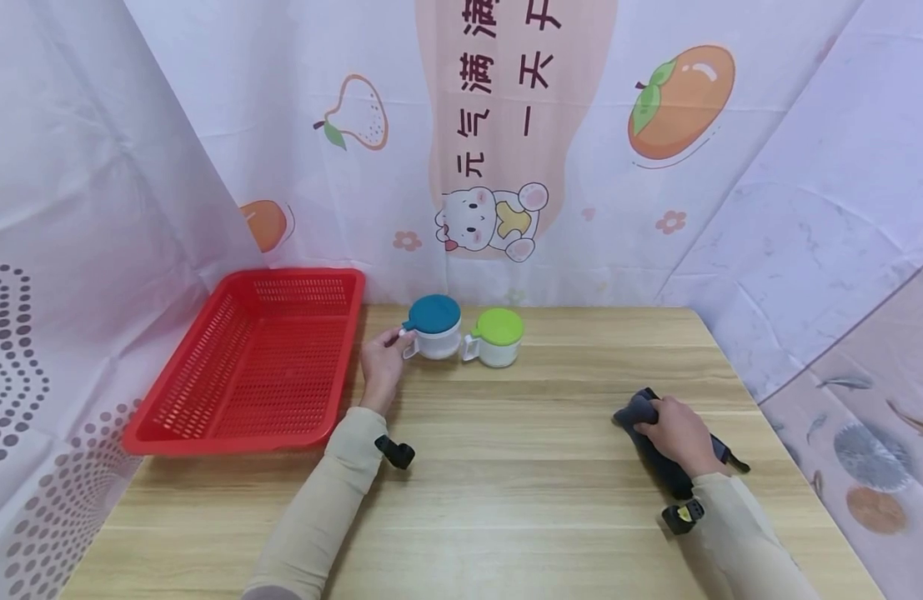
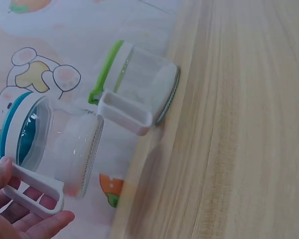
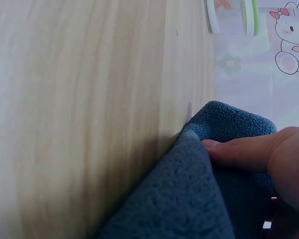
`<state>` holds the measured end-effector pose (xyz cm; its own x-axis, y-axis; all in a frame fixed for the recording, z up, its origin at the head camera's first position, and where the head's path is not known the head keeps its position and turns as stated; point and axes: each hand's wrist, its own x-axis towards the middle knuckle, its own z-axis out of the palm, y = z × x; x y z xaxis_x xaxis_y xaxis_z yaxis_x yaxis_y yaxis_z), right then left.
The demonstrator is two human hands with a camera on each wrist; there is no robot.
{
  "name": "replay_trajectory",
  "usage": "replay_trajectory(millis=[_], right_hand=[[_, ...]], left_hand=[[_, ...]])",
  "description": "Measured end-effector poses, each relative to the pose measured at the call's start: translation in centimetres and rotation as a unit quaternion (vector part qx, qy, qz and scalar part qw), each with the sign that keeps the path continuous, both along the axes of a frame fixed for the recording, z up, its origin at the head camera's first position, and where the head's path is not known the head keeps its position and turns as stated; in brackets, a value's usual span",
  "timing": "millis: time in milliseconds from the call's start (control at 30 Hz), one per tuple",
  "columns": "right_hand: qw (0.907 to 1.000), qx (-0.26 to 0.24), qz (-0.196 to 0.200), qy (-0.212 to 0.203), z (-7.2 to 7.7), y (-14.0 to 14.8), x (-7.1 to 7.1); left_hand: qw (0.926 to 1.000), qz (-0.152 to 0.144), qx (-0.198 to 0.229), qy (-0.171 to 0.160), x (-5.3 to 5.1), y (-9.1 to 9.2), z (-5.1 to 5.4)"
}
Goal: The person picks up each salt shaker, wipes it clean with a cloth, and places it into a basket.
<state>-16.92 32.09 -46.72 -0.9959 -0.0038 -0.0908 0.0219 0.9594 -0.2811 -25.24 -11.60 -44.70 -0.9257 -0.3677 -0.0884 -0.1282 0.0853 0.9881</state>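
Note:
My left hand (image 1: 382, 365) grips the white handle of a clear jar with a blue lid (image 1: 434, 314). In the left wrist view, the thumb lies on top of the handle and fingers pass under it; the jar's base appears raised off the table. Just right of it stands a similar jar with a green lid (image 1: 499, 327), its handle turned left. Over at the right side of the table, my right hand (image 1: 680, 435) holds a dark grey-blue cloth (image 3: 174, 194) with a fuzzy surface. Its thumb presses on a fold, and the other fingers are mostly hidden.
A red plastic basket (image 1: 341, 367) with perforated walls stands at the left, close beside my left forearm. Behind the wooden table (image 1: 506, 517) hangs a printed curtain (image 1: 581, 250), with more drapes at both sides.

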Motion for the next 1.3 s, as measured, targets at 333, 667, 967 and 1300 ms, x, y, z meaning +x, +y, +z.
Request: replay_trajectory(millis=[333, 667, 967, 1300], right_hand=[[0.9997, 0.006, 0.023, 0.002, 0.4, 0.4, -0.3], [0.9976, -0.018, 0.057, 0.036, 1.0, 0.0, 0.0], [0.9934, -0.048, 0.075, 0.072, 1.7, -1.4, -0.1], [0.9886, -0.062, 0.069, 0.119, 2.8, -2.3, -0.1]], left_hand=[[0.9998, 0.001, 0.008, 0.018, 1.0, 0.5, 0.9], [0.9996, -0.005, -0.012, 0.024, 1.8, 0.9, 1.4], [0.9994, -0.009, -0.016, 0.028, 2.1, 1.5, 1.2], [0.9987, -0.019, -0.031, 0.035, 2.9, 2.3, 1.5]])
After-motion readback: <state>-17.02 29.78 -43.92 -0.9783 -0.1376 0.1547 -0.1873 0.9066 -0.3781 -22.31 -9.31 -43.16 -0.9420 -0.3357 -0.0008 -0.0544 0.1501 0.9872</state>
